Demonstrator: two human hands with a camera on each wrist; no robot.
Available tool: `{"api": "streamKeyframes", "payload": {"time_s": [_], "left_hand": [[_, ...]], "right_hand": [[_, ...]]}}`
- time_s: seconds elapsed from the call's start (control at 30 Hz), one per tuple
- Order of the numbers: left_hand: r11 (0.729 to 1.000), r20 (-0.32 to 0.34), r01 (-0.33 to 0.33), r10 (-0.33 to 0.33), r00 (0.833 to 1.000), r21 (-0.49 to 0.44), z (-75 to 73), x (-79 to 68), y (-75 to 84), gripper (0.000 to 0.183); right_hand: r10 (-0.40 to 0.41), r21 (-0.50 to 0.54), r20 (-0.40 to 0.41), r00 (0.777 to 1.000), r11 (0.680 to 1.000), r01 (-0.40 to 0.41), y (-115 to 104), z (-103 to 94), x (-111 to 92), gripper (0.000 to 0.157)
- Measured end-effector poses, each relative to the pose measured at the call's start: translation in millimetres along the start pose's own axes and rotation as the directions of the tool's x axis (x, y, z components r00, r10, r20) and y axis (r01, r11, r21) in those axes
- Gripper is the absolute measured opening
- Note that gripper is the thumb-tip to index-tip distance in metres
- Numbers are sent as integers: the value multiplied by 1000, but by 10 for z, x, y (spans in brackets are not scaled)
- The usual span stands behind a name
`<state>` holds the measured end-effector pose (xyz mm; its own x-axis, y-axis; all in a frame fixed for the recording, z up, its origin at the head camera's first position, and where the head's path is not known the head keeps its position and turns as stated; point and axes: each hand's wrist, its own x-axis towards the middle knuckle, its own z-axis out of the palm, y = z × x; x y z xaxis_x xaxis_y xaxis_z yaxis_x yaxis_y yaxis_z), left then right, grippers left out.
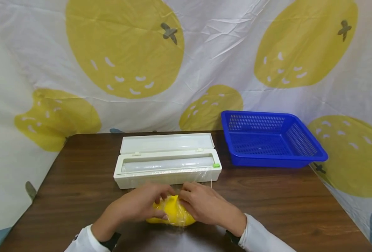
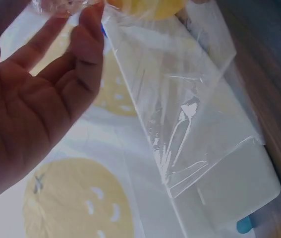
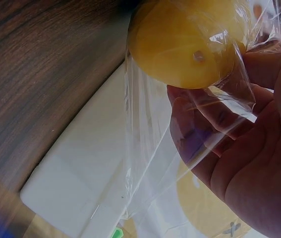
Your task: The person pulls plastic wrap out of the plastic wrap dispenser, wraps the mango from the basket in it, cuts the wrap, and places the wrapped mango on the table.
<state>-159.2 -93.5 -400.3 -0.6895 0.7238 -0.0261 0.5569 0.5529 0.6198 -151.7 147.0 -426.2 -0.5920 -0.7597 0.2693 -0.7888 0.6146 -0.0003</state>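
A smooth, rounded yellow item (image 1: pixel 173 211) lies under clear plastic wrap (image 2: pixel 155 94) near the front of the table. My left hand (image 1: pixel 139 203) curls at its left side, thumb and fingertips pinching the wrap. Opposite it, my right hand (image 1: pixel 206 203) bends its fingers over the right side and grips the film against the item. Film stretches from the item back to a white wrap dispenser box (image 1: pixel 138 181), whose lid (image 1: pixel 168 142) stands open. Inside sits the wrap roll (image 1: pixel 170 163). The right wrist view shows a small dark spot on the item's yellow surface.
A blue perforated basket (image 1: pixel 277 163) stands at the back right of the brown wooden table (image 1: pixel 75 189). A green slider (image 1: pixel 216 165) sits on the dispenser's right end. Behind the table hangs a white cloth (image 1: pixel 204 59) with yellow fruit prints.
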Motion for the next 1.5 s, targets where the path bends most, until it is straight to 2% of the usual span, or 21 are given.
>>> {"api": "streamKeyframes", "payload": {"time_s": [0.13,0.23,0.33,0.43,0.6,0.77,0.9,1.03,1.1,1.23,1.37,1.5], "left_hand": [[1000,-62,-13,12,998,-15,32,38,-16,24],[999,-90,-15,10,996,-51,59,62,-49,13],[991,-96,-21,8,995,-132,68,80,-91,11],[974,-85,-56,38,996,-221,57,91,-145,11],[955,-60,-109,96,994,-275,30,98,-201,12],[960,-73,-119,104,992,-254,37,118,-212,12],[973,-107,-66,43,993,-220,84,145,-209,6],[993,-166,-18,-2,986,-120,132,159,-185,9],[999,-199,-5,-5,980,-46,149,158,-157,10],[997,-238,-7,24,971,72,181,154,-87,10],[994,-237,-11,37,971,113,199,147,-16,8],[992,-219,-19,46,975,125,202,126,39,10]], "right_hand": [[0,-3,1,1000,1000,0,-1,0,5,14],[6,2,14,1000,1000,-6,-2,3,4,14],[13,10,24,1000,1000,-14,-1,1,2,14],[17,16,26,1000,1000,-17,0,-3,-1,14],[16,22,25,1000,1000,-16,-1,-8,-7,13],[13,14,17,1000,1000,-13,7,-9,-5,14],[6,9,8,1000,1000,-6,8,-10,-7,13],[-4,10,3,1000,1000,4,8,-9,-11,14],[-10,10,10,1000,1000,10,6,-14,-13,19],[-10,15,35,999,1000,10,5,-29,-22,38],[0,13,54,999,1000,0,0,-43,-26,53],[13,2,45,999,1000,-13,-12,-22,-29,54]]}}
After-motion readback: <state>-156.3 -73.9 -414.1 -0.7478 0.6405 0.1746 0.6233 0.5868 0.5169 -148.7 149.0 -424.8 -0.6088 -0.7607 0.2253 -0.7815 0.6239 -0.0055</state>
